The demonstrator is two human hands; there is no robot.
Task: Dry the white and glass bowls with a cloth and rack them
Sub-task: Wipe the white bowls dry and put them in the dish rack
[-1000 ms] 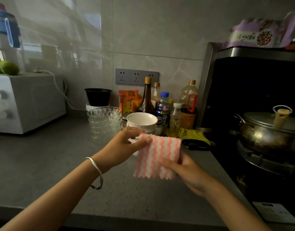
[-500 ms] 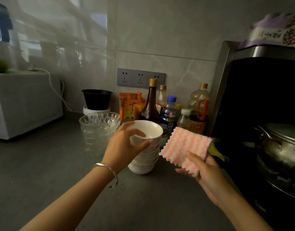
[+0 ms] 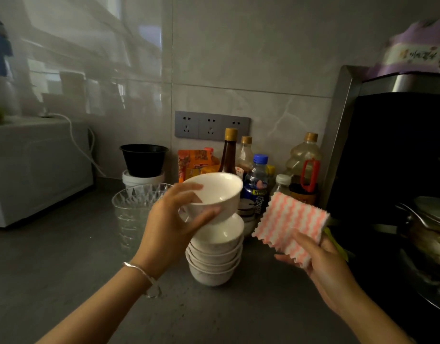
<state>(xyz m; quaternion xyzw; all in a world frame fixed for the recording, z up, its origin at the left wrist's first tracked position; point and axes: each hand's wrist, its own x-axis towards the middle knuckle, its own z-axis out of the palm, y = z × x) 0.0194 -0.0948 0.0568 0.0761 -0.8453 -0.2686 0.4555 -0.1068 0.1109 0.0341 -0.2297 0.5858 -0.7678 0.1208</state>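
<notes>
I've just lifted the top white bowl (image 3: pixel 215 194) off the stack (image 3: pixel 214 254), left hand (image 3: pixel 171 224) clamped round it, right hand (image 3: pixel 320 264) pinching the cloth (image 3: pixel 291 227), wiping comes next.

The left forearm (image 3: pixel 94 301) and the right forearm (image 3: pixel 368 316) are both bare right up to the near edge of the view. The left hand (image 3: pixel 174 219) has one ornament behind it: a thin, smooth silver bangle (image 3: pixel 139 268) that circles the wrist and catches a little light. A small loop (image 3: pixel 154 291) of the same metal — its shape blurred — hangs from its near side. The right hand (image 3: pixel 323 266) and its wrist are bare too.
</notes>
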